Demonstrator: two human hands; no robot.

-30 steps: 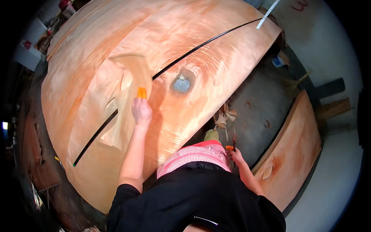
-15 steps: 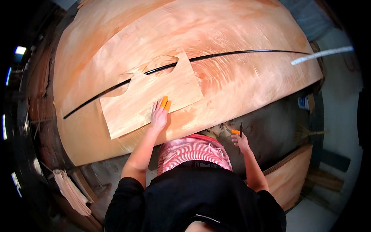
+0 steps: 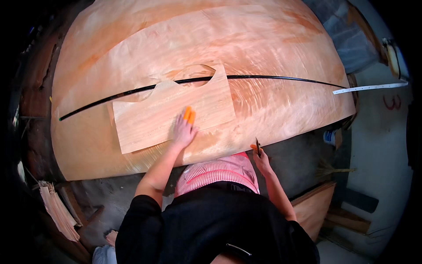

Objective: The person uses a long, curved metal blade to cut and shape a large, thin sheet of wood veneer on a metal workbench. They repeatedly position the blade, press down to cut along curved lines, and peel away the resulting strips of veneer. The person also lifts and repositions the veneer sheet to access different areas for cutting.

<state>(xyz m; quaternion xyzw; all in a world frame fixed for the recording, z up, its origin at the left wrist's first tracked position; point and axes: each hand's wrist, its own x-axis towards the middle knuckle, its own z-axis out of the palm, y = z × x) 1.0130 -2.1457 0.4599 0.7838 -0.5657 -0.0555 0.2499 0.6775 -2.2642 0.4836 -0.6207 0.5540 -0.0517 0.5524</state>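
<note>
My left hand (image 3: 183,133), with orange covers on two fingertips, lies flat with fingers stretched near the front edge of a small pale wood veneer piece (image 3: 147,125). Curved notches are cut into the far side of that piece. It rests on a large reddish veneer sheet (image 3: 290,112). A long, thin black rod (image 3: 123,94) lies across the sheet and passes through the notches. Close to the sheet's near edge, right of my waist, my right hand (image 3: 262,161) is closed around a slim dark tool (image 3: 258,144) pointing upward; its exact kind is unclear.
A white measuring strip (image 3: 373,87) reaches over the sheet's right edge. Veneer scraps (image 3: 57,211) are at lower left. More wood sheets (image 3: 314,207) lean at lower right, near a dark flat board (image 3: 359,200) on the floor. A small tub (image 3: 329,137) stands beyond the edge.
The whole view has turned slightly. My right hand has brought the dark tool up and left, closer to the sheet's near edge. My left hand stays flat on the small veneer piece.
</note>
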